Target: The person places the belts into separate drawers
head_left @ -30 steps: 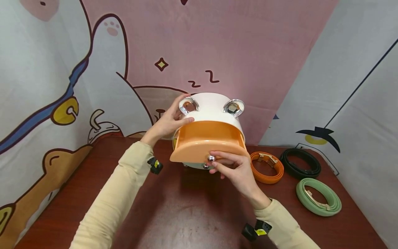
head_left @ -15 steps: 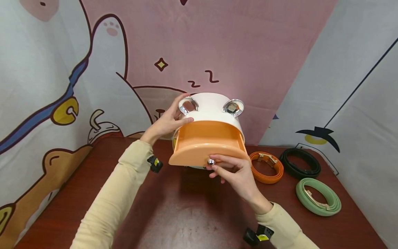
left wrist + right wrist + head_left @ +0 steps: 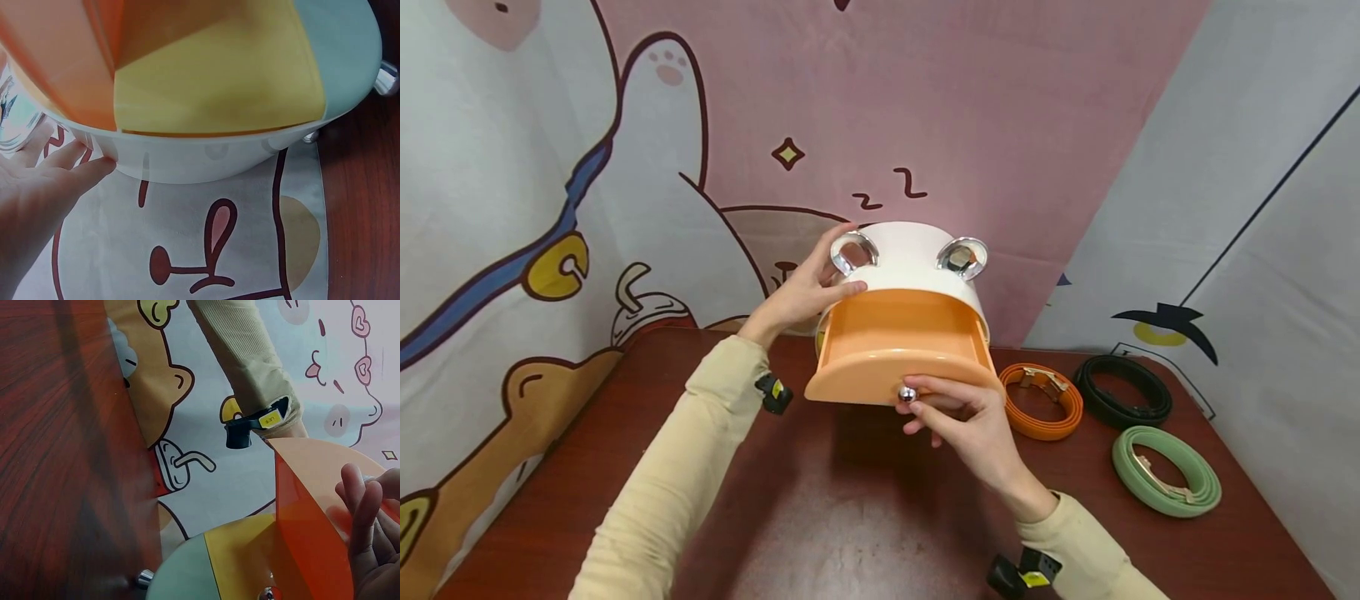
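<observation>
Orange drawer (image 3: pixel 901 346) juts toward the person, right hand (image 3: pixel 966 417) pinching its knob (image 3: pixel 907 393).

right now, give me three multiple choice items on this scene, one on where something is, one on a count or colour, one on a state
1. Where do the coiled belts lie?
A. on the table right of the storage box
B. inside the drawer
C. on top of the box

2. How many coiled belts are there?
A. one
B. three
C. five

3. What state is the orange drawer in?
A. shut flush
B. taken out, lying on the table
C. pulled partly out

Answers:
1 A: the orange belt, black belt and green belt lie on the table right of the storage box.
2 B: one orange, one black, one green.
3 C: the orange drawer juts from the box, right hand at its silver knob, left hand on the box.
</observation>
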A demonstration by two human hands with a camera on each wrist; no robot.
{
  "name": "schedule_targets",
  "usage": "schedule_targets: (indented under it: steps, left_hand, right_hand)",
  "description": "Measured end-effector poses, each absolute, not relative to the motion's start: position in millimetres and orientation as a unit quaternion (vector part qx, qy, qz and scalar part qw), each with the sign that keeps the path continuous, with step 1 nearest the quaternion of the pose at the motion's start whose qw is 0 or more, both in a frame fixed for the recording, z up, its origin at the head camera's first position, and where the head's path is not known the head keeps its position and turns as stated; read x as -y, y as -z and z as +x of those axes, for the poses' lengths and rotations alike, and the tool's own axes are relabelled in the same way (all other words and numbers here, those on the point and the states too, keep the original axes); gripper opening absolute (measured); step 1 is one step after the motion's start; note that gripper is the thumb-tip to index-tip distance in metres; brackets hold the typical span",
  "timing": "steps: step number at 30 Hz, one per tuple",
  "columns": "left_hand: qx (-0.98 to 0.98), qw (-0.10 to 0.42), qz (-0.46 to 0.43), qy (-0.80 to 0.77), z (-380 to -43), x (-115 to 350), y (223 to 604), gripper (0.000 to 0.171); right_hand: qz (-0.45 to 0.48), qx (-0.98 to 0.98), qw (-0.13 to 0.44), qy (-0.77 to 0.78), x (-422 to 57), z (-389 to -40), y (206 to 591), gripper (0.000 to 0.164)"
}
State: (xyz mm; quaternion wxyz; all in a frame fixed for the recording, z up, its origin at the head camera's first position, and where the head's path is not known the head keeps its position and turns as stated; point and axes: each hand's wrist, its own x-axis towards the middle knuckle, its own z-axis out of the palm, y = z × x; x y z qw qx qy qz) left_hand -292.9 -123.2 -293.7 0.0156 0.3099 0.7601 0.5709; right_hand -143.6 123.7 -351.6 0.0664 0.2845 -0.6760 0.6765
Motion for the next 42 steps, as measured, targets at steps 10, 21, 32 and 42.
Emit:
schedule_targets:
  steps: [10,21,32,42]
  left_hand:
    - [-0.762,0.003,0.321,-0.562,-294,123,296,0.080]
    - [-0.758,-0.003,0.327,-0.564,-295,123,297,0.080]
    - [-0.750,-0.002,0.330,-0.574,-295,122,298,0.080]
    - [-0.738,0.004,0.336,-0.585,-295,121,297,0.080]
  right_hand:
    - [0.282,0.674,0.057,-0.680,-126,-138,351,0.026]
    - [0.291,0.668,0.057,-0.682,-126,-132,352,0.026]
    - [0.300,0.662,0.052,-0.685,-127,-129,357,0.025]
    - [0.314,0.661,0.035,-0.680,-131,-129,362,0.027]
